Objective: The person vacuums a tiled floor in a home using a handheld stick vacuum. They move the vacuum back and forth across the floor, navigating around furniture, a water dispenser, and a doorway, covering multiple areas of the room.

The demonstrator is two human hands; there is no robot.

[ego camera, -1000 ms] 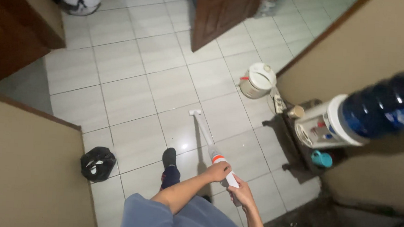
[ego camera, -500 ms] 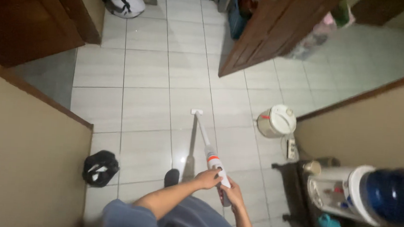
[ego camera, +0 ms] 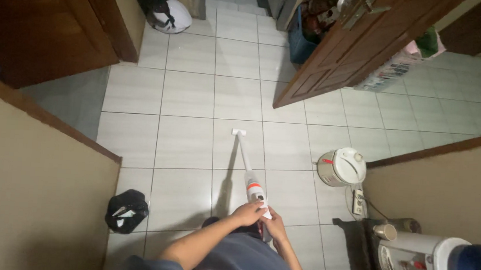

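1. Head view looks straight down on a person standing on a pale tiled floor, both arms reaching forward over a grey-blue shirt.
2. Both hands close around the upper handle of a white stick vacuum: the left hand wraps it from the near side with fingers curled tight, and the right hand grips just beside it, fingers folded round the same handle. Stacking the hands this way appears to give leverage to steer the long shaft.
3. Its shaft slants away from the body, so the small white head lies flat on a tile out in front, while the body with its orange band sits just ahead of the hands.
4. A dark wooden door stands ajar to the upper right, leaving the passage open.
5. A white rice cooker rests on the floor near the beige wall, next to a power strip.
6. A water dispenser with a blue bottle stands at the lower right.
7. A black bag sits against the left wall; a helmet lies at the far end.
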